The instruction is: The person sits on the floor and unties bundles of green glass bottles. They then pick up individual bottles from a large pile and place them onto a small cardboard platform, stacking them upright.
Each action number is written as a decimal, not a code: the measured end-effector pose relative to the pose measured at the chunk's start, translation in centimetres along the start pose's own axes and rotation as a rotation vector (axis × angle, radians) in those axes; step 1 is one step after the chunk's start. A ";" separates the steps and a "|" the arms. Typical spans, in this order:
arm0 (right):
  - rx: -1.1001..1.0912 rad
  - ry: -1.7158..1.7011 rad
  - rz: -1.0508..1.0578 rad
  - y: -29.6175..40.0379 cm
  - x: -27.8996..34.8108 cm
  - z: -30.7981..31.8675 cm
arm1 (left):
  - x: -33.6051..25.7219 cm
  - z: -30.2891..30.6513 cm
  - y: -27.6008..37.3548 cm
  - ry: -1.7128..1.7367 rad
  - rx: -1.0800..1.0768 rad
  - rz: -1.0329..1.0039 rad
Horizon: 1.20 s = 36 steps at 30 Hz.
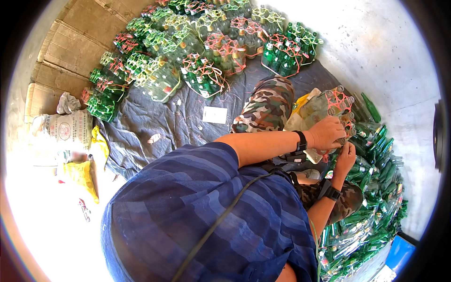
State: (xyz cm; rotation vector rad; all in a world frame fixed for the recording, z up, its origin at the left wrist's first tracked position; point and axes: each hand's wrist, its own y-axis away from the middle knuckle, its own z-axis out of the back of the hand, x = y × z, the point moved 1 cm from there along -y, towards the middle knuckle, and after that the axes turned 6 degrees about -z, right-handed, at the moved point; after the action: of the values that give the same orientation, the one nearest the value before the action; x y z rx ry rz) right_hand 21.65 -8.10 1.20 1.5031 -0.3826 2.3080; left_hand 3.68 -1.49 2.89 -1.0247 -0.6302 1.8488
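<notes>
A bundle of clear glass bottles point(315, 107) stands before me, its necks laced together with pink plastic twine point(336, 99). My left hand point(327, 134) lies over the near side of the bundle, its fingers curled around a bottle neck at the edge. Just below it, my right hand point(346, 158) has its fingertips against the same neck area. Whatever those fingertips pinch is too small to make out. A loose tuft of pink twine point(325, 155) hangs under the hands. My camouflage-covered knees flank the bundle.
Many loose green bottles point(378, 176) are heaped along the pale wall point(412, 88) at right. Tied bottle bundles point(202, 75) crowd the far side of the dark sheet point(141, 130). A white card point(215, 115) lies on the sheet. Cardboard point(79, 35) lines the left. A blue container point(400, 252) is lower right.
</notes>
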 end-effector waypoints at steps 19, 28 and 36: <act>0.069 0.266 0.100 1.2 1.2 -0.3 | -0.2 -0.1 0.0 0.029 -0.089 -0.021; -0.080 0.550 0.156 2.8 2.3 -1.5 | -0.3 0.3 -0.1 0.012 -0.040 -0.036; -0.136 0.173 0.046 2.9 1.1 -2.0 | -0.6 0.4 -1.4 0.005 0.057 -0.060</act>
State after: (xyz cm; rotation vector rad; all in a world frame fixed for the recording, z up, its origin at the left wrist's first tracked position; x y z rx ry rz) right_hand 18.35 -9.70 1.33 1.2325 -0.5193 2.3733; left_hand 4.12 -1.34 4.42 -0.9629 -0.5957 1.8013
